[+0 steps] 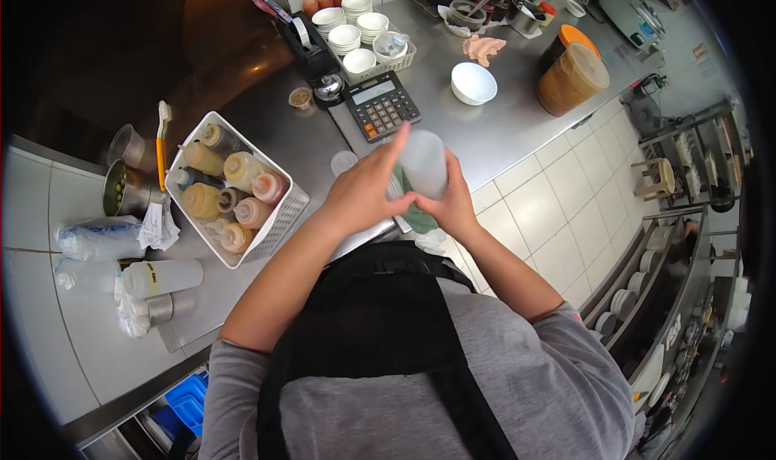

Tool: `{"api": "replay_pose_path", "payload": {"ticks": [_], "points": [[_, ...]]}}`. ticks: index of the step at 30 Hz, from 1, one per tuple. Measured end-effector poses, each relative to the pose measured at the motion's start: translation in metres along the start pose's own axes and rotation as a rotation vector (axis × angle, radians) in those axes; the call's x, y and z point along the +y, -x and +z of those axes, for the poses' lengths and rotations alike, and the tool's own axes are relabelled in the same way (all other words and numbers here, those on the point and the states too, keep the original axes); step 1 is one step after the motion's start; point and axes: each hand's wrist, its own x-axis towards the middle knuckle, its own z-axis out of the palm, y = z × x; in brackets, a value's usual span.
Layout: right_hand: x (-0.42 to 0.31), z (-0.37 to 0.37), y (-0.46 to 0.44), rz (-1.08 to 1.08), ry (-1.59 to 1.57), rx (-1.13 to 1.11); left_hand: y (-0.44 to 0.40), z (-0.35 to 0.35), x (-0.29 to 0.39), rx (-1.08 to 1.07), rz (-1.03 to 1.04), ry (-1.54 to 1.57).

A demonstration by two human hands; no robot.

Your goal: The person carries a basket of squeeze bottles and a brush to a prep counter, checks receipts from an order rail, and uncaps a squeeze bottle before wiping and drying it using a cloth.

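A translucent white plastic bottle (pixel 423 162) is held up in front of my body, somewhat blurred. My left hand (pixel 368 187) is closed against its left side, with a finger pointing up along it. From the other side, my right hand (pixel 451 205) wraps the bottle's right and lower part. A green cloth (pixel 419 217) shows between and below the hands; whether either hand grips it is unclear. Just left of my left hand, a small clear lid (pixel 343 162) lies on the counter. A calculator (pixel 381 106) is beyond the hands.
A white basket (pixel 279 238) of filled squeeze bottles stands left. Behind are a tape dispenser (pixel 305 44), stacked white cups (pixel 344 36) and a white bowl (pixel 474 84). An orange-brown tub (pixel 566 84) sits near the counter's right edge. Shelves (pixel 647 286) with plates line the right.
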Motion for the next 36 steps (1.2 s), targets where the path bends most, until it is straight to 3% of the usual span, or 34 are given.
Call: {"api": "replay_pose_path", "payload": {"ticks": [1,3,4,6,9,11,13,17,19,20,23,25,26,27,28,30,33,35,36], "points": [[-0.028,-0.006,-0.014,-0.059,-0.05,0.028,-0.002,-0.005,0.004,0.002,-0.004,-0.001],[-0.077,-0.028,-0.036,-0.176,-0.081,0.088,-0.005,-0.014,0.017,0.169,0.231,0.048],[-0.098,-0.043,-0.049,-0.249,-0.052,0.116,-0.007,-0.022,0.029,0.158,0.239,0.049],[-0.131,-0.072,-0.058,-0.489,-0.063,0.363,-0.01,-0.039,0.045,0.298,0.346,0.414],[-0.132,-0.071,-0.038,-0.623,-0.548,0.476,-0.004,-0.053,0.035,0.226,0.276,0.187],[-0.066,-0.048,-0.019,-0.485,-0.319,0.304,0.001,-0.037,0.016,0.175,0.223,0.197],[-0.013,-0.016,0.001,-0.122,0.054,-0.018,0.005,-0.01,-0.002,-0.028,-0.102,0.582],[-0.053,-0.03,-0.028,-0.203,0.011,0.013,0.007,-0.01,0.007,-0.036,0.152,0.403],[-0.106,-0.064,-0.047,-0.322,0.07,0.026,-0.002,-0.049,0.042,0.091,0.27,1.141],[-0.129,-0.081,-0.052,-0.407,0.084,0.012,-0.002,-0.058,0.045,0.087,0.275,1.136],[-0.153,-0.093,-0.042,-0.578,-0.33,0.215,0.002,-0.069,0.04,0.216,0.286,0.879],[-0.11,-0.075,-0.029,-0.597,-0.379,0.289,0.007,-0.051,0.018,0.214,0.059,0.681],[-0.067,-0.047,-0.02,-0.557,-0.454,0.333,0.009,-0.042,0.001,0.173,0.075,0.612],[-0.031,-0.035,-0.002,-0.282,-0.007,0.247,0.011,-0.031,-0.008,0.175,0.081,0.611],[0.001,-0.015,0.008,0.024,-0.009,0.034,0.013,-0.019,-0.013,0.143,-0.026,0.688],[-0.012,-0.007,-0.01,-0.061,-0.072,0.058,0.011,-0.016,-0.015,0.111,-0.126,0.759],[-0.084,-0.031,-0.051,-0.249,-0.022,0.114,0.013,-0.021,-0.003,-0.022,0.017,0.675],[-0.125,-0.056,-0.057,-0.296,-0.141,0.172,0.003,-0.062,0.029,-0.013,0.281,0.988],[-0.136,-0.062,-0.058,-0.344,-0.266,0.219,0.004,-0.069,0.033,-0.014,0.282,0.991]]}}
